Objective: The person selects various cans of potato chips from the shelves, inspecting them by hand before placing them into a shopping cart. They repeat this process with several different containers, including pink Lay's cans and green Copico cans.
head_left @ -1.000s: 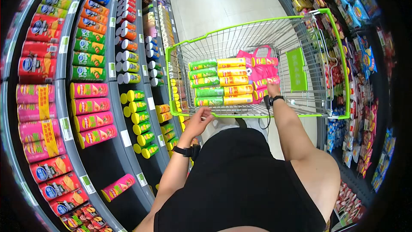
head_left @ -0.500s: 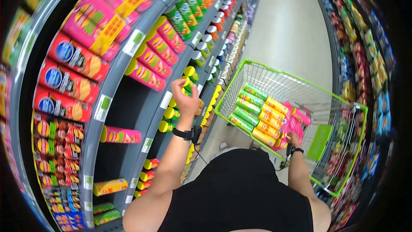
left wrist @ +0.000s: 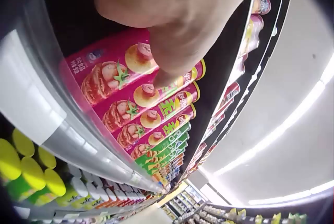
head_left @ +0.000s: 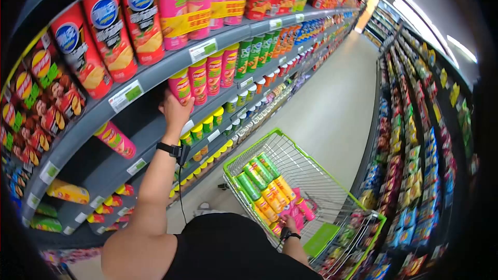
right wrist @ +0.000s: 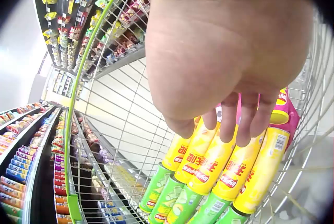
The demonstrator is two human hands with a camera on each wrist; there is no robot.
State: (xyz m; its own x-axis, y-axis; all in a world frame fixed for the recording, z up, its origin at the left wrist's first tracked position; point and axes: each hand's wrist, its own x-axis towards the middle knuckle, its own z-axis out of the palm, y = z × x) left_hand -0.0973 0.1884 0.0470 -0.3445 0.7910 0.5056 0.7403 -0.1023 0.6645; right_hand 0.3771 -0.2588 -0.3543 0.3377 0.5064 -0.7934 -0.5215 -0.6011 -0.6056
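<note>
At the shelf my left hand grips the nearest can in a row of pink potato chip cans. In the left wrist view this pink chip can stands at the row's near end, with a finger over its front; the far side of the grip is hidden. Down in the cart, my right hand hangs with loose, lowered fingers over yellow chip cans. Green chip cans lie end to end with the yellow ones. Beside them are a pink bag and a pink can.
The wire shopping cart has a green rim and stands in the aisle. Red chip cans fill the shelf above my left hand. A lone pink can leans on the shelf nearer me. Bagged snacks line the right side.
My left hand has gone from beside the cart up to the shelf and now holds a pink can. The right hand stays in the cart. The head view has swung left and upward.
</note>
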